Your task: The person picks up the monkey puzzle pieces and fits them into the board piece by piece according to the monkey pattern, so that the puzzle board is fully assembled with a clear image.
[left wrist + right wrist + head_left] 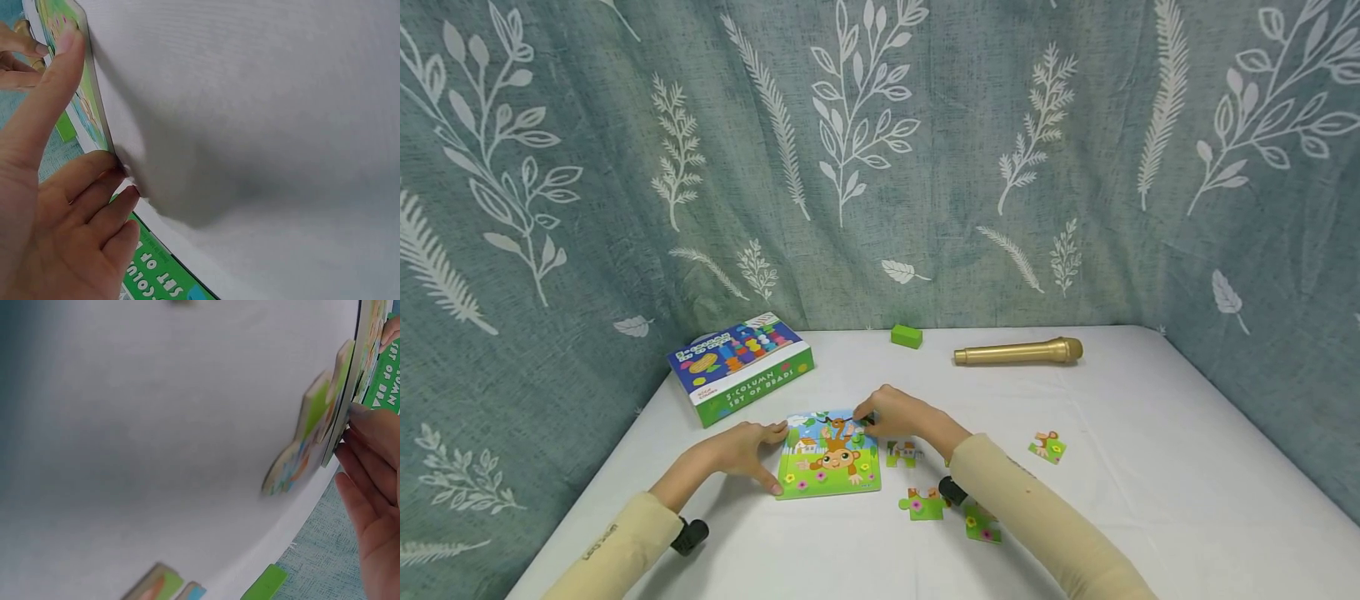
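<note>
Four loose puzzle pieces (922, 504), one puzzle board (828, 454), one box (741, 367), one green block (907, 336), one microphone (1018, 352).

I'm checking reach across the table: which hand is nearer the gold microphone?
Right. The right hand rests at the puzzle board's far right corner, on the side toward the gold microphone. The left hand holds the board's left edge, farther from it.

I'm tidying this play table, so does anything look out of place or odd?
Yes: several loose puzzle pieces lie scattered on the white table right of the monkey puzzle board, one well apart. A gold microphone and a green block lie at the back, unrelated to the puzzle.
</note>
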`<act>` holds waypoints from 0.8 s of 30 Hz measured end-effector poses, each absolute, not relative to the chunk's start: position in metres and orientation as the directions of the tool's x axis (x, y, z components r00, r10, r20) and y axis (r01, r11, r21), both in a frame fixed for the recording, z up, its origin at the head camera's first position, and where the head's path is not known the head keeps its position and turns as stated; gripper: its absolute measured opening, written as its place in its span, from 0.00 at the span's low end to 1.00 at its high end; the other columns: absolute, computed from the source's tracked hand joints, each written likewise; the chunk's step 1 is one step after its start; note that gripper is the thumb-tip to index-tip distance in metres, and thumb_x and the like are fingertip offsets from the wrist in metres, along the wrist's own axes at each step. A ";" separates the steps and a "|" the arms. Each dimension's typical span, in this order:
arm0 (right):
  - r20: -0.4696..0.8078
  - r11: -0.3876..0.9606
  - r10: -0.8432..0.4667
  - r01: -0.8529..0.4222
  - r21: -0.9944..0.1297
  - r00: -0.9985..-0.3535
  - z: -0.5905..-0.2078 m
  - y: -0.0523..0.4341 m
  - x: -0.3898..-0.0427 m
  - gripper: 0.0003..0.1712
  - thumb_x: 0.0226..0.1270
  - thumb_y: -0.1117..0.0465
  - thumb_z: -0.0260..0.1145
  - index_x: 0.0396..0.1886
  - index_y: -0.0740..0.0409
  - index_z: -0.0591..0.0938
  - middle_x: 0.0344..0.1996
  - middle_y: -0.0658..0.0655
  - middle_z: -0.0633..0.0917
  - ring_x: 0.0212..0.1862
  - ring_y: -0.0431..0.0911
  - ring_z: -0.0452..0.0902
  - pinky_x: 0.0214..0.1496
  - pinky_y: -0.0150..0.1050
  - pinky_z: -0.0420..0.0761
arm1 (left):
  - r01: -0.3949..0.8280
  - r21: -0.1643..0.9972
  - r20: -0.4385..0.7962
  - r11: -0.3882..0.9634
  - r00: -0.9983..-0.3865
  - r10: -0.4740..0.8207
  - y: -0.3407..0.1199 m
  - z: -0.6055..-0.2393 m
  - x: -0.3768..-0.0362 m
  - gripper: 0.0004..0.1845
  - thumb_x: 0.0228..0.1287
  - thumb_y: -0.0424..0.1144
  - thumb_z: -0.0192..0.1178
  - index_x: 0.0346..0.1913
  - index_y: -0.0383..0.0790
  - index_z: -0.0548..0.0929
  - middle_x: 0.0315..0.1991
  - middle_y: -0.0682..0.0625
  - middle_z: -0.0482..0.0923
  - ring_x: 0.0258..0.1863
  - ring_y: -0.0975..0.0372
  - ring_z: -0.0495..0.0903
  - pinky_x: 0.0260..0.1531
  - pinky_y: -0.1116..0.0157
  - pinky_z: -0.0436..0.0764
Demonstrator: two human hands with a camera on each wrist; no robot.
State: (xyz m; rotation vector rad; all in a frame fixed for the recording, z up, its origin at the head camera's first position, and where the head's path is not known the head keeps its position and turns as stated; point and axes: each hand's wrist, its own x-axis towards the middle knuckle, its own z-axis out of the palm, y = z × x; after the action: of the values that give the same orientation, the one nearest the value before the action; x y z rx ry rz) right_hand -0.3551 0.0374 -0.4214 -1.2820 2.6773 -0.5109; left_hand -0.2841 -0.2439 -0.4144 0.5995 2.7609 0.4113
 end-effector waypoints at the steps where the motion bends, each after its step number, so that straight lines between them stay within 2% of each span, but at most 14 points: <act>1: 0.028 0.582 -0.776 -0.732 -0.353 -0.630 -0.421 0.037 -0.355 0.16 0.58 0.59 0.65 0.47 0.54 0.81 0.47 0.51 0.81 0.25 0.33 0.75 0.28 0.28 0.71 | 0.359 0.333 -0.213 0.872 -0.872 0.440 -0.244 -0.414 -0.284 0.53 0.30 0.59 0.71 0.64 0.39 0.65 0.66 0.47 0.56 0.65 0.49 0.53 0.61 0.50 0.56; 9: 0.037 0.578 -0.780 -0.743 -0.338 -0.624 -0.418 0.037 -0.354 0.16 0.58 0.59 0.64 0.47 0.55 0.82 0.50 0.51 0.79 0.39 0.37 0.79 0.30 0.27 0.71 | 0.364 0.333 -0.207 0.870 -0.872 0.444 -0.245 -0.414 -0.284 0.53 0.31 0.59 0.71 0.64 0.38 0.64 0.66 0.46 0.56 0.65 0.49 0.54 0.61 0.50 0.56; 11: 0.045 0.572 -0.782 -0.745 -0.344 -0.621 -0.417 0.038 -0.353 0.16 0.59 0.59 0.64 0.48 0.56 0.81 0.51 0.52 0.78 0.37 0.39 0.80 0.31 0.28 0.72 | 0.367 0.339 -0.207 0.866 -0.869 0.449 -0.245 -0.414 -0.284 0.53 0.31 0.59 0.71 0.64 0.37 0.64 0.66 0.45 0.56 0.65 0.48 0.53 0.61 0.49 0.56; 12: 0.051 0.566 -0.784 -0.746 -0.350 -0.619 -0.417 0.038 -0.353 0.17 0.59 0.60 0.64 0.48 0.56 0.81 0.51 0.53 0.78 0.34 0.41 0.81 0.32 0.28 0.73 | 0.367 0.341 -0.207 0.865 -0.869 0.450 -0.245 -0.414 -0.284 0.53 0.31 0.59 0.71 0.64 0.37 0.64 0.66 0.45 0.56 0.65 0.48 0.54 0.61 0.49 0.56; 15: 0.078 0.552 -0.784 -0.749 -0.366 -0.616 -0.416 0.041 -0.353 0.17 0.59 0.60 0.63 0.49 0.58 0.80 0.51 0.54 0.79 0.36 0.44 0.81 0.41 0.31 0.76 | 0.370 0.342 -0.209 0.864 -0.867 0.453 -0.244 -0.414 -0.283 0.53 0.31 0.59 0.71 0.64 0.38 0.64 0.66 0.45 0.56 0.65 0.48 0.54 0.61 0.49 0.56; 17: 0.096 0.543 -0.783 -0.750 -0.377 -0.615 -0.415 0.043 -0.353 0.17 0.59 0.59 0.64 0.49 0.58 0.80 0.50 0.54 0.79 0.41 0.46 0.80 0.47 0.34 0.76 | 0.374 0.342 -0.204 0.862 -0.866 0.457 -0.244 -0.414 -0.283 0.52 0.31 0.59 0.71 0.63 0.37 0.64 0.66 0.44 0.56 0.64 0.47 0.54 0.61 0.49 0.56; 19: 0.110 0.537 -0.780 -0.750 -0.386 -0.616 -0.414 0.047 -0.352 0.17 0.59 0.59 0.64 0.49 0.58 0.80 0.48 0.54 0.80 0.49 0.46 0.76 0.49 0.36 0.76 | 0.370 0.339 -0.204 0.865 -0.869 0.451 -0.244 -0.414 -0.283 0.53 0.31 0.59 0.71 0.63 0.38 0.64 0.66 0.45 0.56 0.65 0.48 0.54 0.61 0.49 0.56; 21: 0.115 0.535 -0.779 -0.749 -0.392 -0.617 -0.413 0.052 -0.352 0.18 0.59 0.59 0.64 0.49 0.58 0.80 0.47 0.55 0.81 0.48 0.46 0.77 0.47 0.37 0.76 | 0.369 0.343 -0.203 0.864 -0.869 0.452 -0.244 -0.414 -0.283 0.52 0.31 0.59 0.71 0.63 0.37 0.65 0.66 0.44 0.56 0.65 0.47 0.54 0.61 0.49 0.56; 23: 0.110 0.536 -0.776 -0.741 -0.404 -0.622 -0.413 0.056 -0.350 0.18 0.58 0.59 0.64 0.49 0.58 0.80 0.47 0.56 0.81 0.39 0.47 0.80 0.42 0.37 0.76 | 0.366 0.343 -0.205 0.865 -0.869 0.449 -0.244 -0.414 -0.283 0.53 0.31 0.59 0.71 0.63 0.38 0.64 0.66 0.44 0.56 0.65 0.48 0.54 0.61 0.49 0.56; 24: 0.109 0.539 -0.773 -0.737 -0.407 -0.625 -0.413 0.059 -0.349 0.18 0.58 0.59 0.64 0.49 0.58 0.80 0.47 0.56 0.81 0.39 0.48 0.80 0.41 0.37 0.76 | 0.368 0.346 -0.205 0.863 -0.868 0.452 -0.244 -0.415 -0.283 0.53 0.31 0.59 0.71 0.63 0.37 0.64 0.66 0.44 0.56 0.65 0.47 0.53 0.61 0.49 0.56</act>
State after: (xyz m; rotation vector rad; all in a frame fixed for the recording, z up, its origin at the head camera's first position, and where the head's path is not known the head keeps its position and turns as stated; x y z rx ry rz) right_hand -0.3492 0.0590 -0.4130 -1.3189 2.6820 -0.6481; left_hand -0.2832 -0.2440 -0.4146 0.6195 2.7569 0.4315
